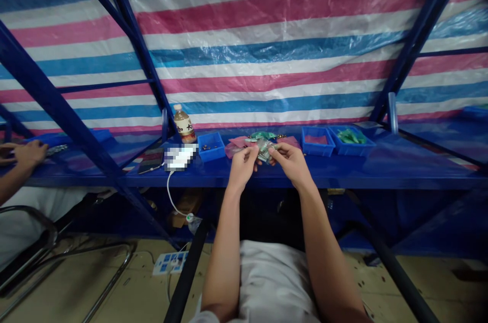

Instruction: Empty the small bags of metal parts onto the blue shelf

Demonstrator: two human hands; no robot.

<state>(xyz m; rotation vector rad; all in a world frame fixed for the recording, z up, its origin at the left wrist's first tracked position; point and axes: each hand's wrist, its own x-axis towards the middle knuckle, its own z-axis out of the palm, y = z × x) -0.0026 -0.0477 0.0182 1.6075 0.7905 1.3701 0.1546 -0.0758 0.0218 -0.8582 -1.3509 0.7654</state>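
Bare forearms (223,241) reach up to the blue bench (381,165). Left hand (243,163) and right hand (292,160) both pinch, with closed fingertips, one small greenish packet (265,152) just above it, near a blue tray (318,150).

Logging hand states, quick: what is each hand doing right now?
Left hand: closed, pinching one end of a small clear greenish plastic packet.
Right hand: closed, pinching the other end of the same packet.
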